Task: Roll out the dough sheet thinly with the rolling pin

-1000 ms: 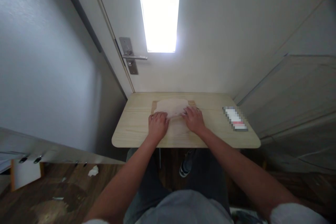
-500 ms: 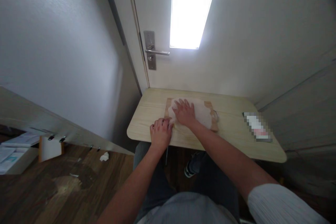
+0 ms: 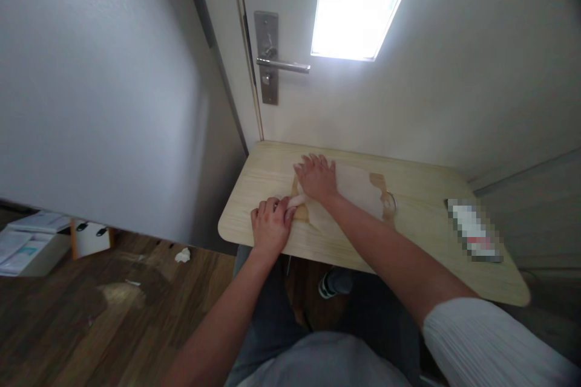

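Observation:
A pale, thin sheet of dough [image 3: 356,190] lies over a wooden cutting board [image 3: 377,180], whose corners show around the uneven edge. My right hand [image 3: 318,180] rests flat on the dough's left part, fingers spread toward the door. Beside the board's left end, my left hand [image 3: 271,224] is closed on the dough's edge. A narrow strip of dough stretches from its fingers toward my right hand. At the board's right end is a metal ring [image 3: 393,201].
The board sits on a light wooden table [image 3: 417,242] against a door with a metal handle [image 3: 284,65]. A blurred-out flat object [image 3: 474,231] lies at the table's right. On the floor are crumpled tissue [image 3: 183,255] and a white box with papers [image 3: 39,254] at left.
My left hand has moved left and drawn a strip of dough out past the board's edge. My right hand has shifted toward the dough's left end. The camera view has tilted.

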The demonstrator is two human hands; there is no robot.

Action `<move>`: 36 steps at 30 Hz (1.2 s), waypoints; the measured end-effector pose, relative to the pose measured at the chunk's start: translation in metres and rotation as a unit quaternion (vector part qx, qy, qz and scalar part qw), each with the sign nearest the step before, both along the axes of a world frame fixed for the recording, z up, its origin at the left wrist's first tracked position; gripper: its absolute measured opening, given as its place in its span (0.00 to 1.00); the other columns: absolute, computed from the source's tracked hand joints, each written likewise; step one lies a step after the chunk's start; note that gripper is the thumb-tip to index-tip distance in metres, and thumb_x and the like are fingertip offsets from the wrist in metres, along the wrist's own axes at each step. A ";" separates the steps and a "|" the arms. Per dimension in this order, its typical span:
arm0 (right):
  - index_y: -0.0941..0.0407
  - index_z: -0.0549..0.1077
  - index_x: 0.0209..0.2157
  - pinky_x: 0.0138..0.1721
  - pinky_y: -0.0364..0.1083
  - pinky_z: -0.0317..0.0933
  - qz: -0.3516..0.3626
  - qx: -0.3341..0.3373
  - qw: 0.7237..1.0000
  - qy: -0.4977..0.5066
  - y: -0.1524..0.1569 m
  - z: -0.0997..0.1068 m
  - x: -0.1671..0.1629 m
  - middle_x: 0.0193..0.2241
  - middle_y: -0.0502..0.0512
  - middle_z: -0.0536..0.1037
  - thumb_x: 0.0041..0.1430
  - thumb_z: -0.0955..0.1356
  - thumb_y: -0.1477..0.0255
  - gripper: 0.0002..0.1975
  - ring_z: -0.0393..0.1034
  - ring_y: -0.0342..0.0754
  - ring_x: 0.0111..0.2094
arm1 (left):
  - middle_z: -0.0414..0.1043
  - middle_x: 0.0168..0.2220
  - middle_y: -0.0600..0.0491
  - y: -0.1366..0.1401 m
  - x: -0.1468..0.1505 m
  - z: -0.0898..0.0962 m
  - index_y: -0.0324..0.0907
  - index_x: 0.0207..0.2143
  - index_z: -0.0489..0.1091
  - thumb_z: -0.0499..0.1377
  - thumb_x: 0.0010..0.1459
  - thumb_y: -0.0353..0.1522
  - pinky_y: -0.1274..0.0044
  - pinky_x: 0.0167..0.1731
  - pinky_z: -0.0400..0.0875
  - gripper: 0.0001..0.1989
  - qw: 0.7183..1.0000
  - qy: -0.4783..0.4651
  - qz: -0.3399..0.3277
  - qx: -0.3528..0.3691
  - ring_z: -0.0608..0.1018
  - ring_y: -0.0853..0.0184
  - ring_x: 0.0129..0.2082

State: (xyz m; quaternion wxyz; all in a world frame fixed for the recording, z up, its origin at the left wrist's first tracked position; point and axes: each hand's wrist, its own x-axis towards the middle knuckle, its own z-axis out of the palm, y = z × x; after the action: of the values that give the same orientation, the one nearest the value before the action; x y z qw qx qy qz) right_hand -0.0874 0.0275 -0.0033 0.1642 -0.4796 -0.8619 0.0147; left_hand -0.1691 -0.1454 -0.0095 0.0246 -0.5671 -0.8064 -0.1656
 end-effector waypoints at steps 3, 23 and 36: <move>0.57 0.66 0.61 0.62 0.69 0.41 0.000 0.007 1.000 0.016 0.007 0.001 -0.011 0.62 0.64 0.67 0.71 0.54 0.55 0.29 0.55 0.63 0.63 | 0.72 0.48 0.47 0.003 -0.006 0.001 0.52 0.57 0.69 0.48 0.68 0.45 0.65 0.43 0.63 0.20 1.000 -0.003 0.003 -0.007 0.71 0.56 0.48; 0.55 0.73 0.52 0.61 0.63 0.43 -0.022 0.000 0.999 0.046 -0.009 0.000 0.027 0.55 0.63 0.74 0.71 0.55 0.58 0.24 0.60 0.59 0.58 | 0.73 0.48 0.46 0.010 0.010 0.010 0.48 0.55 0.69 0.52 0.67 0.42 0.64 0.45 0.62 0.18 0.999 0.020 -0.021 -0.021 0.71 0.54 0.49; 0.57 0.71 0.56 0.62 0.62 0.45 -0.054 -0.013 0.998 0.019 -0.008 -0.013 0.141 0.61 0.63 0.68 0.70 0.56 0.59 0.25 0.55 0.61 0.64 | 0.69 0.59 0.45 0.043 0.067 0.018 0.46 0.57 0.67 0.50 0.68 0.42 0.59 0.57 0.60 0.20 0.998 0.023 -0.057 -0.007 0.67 0.54 0.58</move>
State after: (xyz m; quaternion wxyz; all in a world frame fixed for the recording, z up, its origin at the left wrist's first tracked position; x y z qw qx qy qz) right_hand 0.0541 0.0193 -0.0165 0.1749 -0.5269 -0.8314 0.0260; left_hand -0.1021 -0.1022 0.0082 0.0295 -0.6160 -0.7733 -0.1475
